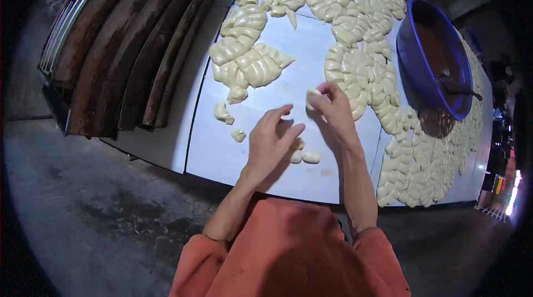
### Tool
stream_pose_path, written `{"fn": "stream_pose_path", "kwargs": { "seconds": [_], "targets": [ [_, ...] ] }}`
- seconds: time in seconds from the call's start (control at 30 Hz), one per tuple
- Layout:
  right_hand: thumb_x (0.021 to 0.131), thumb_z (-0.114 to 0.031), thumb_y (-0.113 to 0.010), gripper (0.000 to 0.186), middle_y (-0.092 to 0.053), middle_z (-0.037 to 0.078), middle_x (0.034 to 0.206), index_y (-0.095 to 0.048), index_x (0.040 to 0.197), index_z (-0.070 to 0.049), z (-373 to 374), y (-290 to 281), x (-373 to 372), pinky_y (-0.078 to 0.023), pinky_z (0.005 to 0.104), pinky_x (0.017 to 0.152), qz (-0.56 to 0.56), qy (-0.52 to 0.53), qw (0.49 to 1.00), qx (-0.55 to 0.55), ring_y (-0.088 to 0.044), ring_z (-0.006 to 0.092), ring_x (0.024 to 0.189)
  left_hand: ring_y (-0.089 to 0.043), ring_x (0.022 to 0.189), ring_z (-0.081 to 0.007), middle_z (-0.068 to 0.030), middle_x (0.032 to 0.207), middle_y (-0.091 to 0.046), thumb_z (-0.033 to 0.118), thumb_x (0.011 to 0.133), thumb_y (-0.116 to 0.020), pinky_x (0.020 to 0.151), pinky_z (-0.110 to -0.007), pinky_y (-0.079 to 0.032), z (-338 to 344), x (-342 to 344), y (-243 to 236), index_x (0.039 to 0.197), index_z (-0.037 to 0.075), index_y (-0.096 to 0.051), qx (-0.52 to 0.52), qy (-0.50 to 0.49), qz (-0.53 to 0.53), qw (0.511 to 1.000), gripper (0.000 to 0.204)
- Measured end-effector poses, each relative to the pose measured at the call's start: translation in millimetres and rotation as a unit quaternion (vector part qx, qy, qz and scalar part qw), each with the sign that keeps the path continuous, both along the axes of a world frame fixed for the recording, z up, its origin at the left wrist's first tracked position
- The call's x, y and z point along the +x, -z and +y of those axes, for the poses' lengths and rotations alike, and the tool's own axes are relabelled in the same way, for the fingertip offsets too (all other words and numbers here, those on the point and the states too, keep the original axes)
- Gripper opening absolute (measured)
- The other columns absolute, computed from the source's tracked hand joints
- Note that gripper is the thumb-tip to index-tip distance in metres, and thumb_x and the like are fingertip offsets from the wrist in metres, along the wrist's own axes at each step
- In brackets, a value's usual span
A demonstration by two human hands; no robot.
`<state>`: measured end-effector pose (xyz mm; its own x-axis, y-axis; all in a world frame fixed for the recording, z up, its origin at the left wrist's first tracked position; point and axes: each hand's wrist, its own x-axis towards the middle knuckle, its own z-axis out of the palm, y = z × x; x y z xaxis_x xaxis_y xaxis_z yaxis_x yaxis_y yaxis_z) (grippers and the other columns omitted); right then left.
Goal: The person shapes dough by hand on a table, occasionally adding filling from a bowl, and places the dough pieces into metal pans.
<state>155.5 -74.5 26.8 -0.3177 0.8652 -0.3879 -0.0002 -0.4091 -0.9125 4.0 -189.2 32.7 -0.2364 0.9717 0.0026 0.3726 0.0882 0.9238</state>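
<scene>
My right hand point(332, 107) pinches a pale cream dough piece point(311, 98) between thumb and fingers, above the white tabletop point(294, 86). My left hand point(271, 141) is left of it, fingers curved and apart, holding nothing that shows. Small pale pieces point(311, 157) lie beside and partly under my left hand, with a browner bit point(297, 144) among them. Two loose lumps point(224, 114) sit farther left. Glossy pale dough pieces in joined masses point(255, 66) cover much of the table beyond my hands and to their right.
A deep blue tub point(411, 58) of brown contents, with a dark handled tool point(466, 89) in it, stands at the right beside a brown patch point(435, 123). Long curved, dark brown trays point(125, 58) are stacked at the left. A grey concrete floor point(89, 197) surrounds the table.
</scene>
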Motion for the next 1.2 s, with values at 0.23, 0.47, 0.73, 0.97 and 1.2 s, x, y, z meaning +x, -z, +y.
{"fn": "stream_pose_path", "kwargs": {
  "seconds": [0.23,0.47,0.73,0.97,1.2],
  "targets": [
    [0.090,-0.008,-0.070,0.038,-0.059,0.005,0.108,-0.056,0.125,-0.001,-37.2,-21.8,33.8,-0.055,0.0266,0.077,0.093,-0.015,0.994,-0.057,-0.063,0.0152,0.094,-0.065,0.093,-0.0129,-0.0082,0.100,-0.071,0.015,0.095,-0.069,0.080,-0.026,-0.052,33.2,11.9,-2.7,0.124,-0.001,-0.064,-0.135,0.077,-0.317,0.936,0.034],
    [0.088,-0.002,-0.072,0.023,-0.063,0.001,0.095,-0.060,0.108,-0.003,-49.2,-26.9,69.7,-0.053,0.0222,0.077,0.082,0.125,0.988,0.044,-0.062,0.0092,0.087,-0.062,0.117,-0.0218,-0.0178,0.131,-0.062,0.018,0.104,-0.051,0.095,-0.031,-0.050,60.9,86.2,-19.6,0.141,-0.003,-0.051,0.128,0.030,-0.189,0.973,0.043],
    [0.093,-0.007,-0.068,0.026,-0.065,0.004,0.097,-0.058,0.117,-0.004,-22.4,-78.1,127.4,-0.054,0.0233,0.073,0.335,0.158,0.929,-0.019,-0.065,0.0106,0.083,-0.067,0.106,-0.0203,-0.0162,0.122,-0.069,0.043,0.075,-0.086,0.090,-0.032,-0.054,87.7,181.1,-4.9,0.151,-0.001,-0.038,0.195,0.116,-0.365,0.903,0.100],
    [0.095,-0.016,-0.065,0.016,-0.066,0.004,0.097,-0.057,0.105,-0.006,122.5,-125.4,230.7,-0.052,0.0247,0.075,0.020,0.195,0.950,0.241,-0.063,0.0078,0.084,-0.070,0.100,-0.0191,-0.0149,0.115,-0.071,0.014,0.094,-0.070,0.085,-0.033,-0.056,93.5,160.7,-35.4,0.144,0.000,-0.047,-0.016,0.203,-0.249,0.947,0.057],
    [0.091,-0.028,-0.065,0.030,-0.071,0.009,0.099,-0.066,0.105,-0.001,221.9,-50.0,313.8,-0.049,0.0360,0.084,-0.456,-0.096,0.860,0.207,-0.064,0.0209,0.091,-0.070,0.098,-0.0196,-0.0138,0.108,-0.074,0.020,0.097,-0.066,0.086,-0.033,-0.055,93.5,137.1,-38.9,0.128,-0.002,-0.063,-0.107,0.151,-0.190,0.964,0.038]
  ]
}}
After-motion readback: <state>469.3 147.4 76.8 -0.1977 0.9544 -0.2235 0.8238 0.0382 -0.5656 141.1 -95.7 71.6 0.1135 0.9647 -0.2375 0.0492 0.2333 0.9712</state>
